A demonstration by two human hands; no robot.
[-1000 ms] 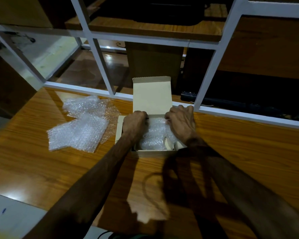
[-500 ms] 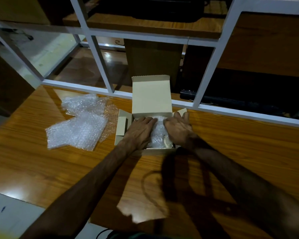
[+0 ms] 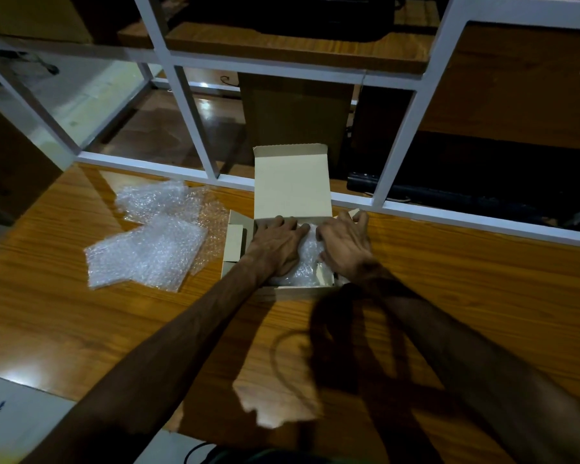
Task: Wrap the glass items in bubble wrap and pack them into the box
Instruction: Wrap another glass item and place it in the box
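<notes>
A small beige cardboard box (image 3: 302, 290) stands on the wooden table with its lid (image 3: 292, 182) upright at the back. Bubble-wrapped items (image 3: 307, 262) fill the box; the glass inside the wrap is hidden. My left hand (image 3: 278, 246) lies flat, palm down, on the left part of the wrapped bundle. My right hand (image 3: 347, 244) lies flat on the right part, fingers spread and reaching past the box's far right corner. Neither hand grips anything.
Loose sheets of bubble wrap (image 3: 148, 249) lie on the table left of the box. A side flap (image 3: 233, 242) of the box sticks out to the left. A white metal frame (image 3: 399, 152) rises just behind the box. The table's near edge runs at the bottom left.
Both hands went from curled at the box's rim to flat on the bubble-wrapped bundle inside. The right hand has since spread toward the far right corner.
</notes>
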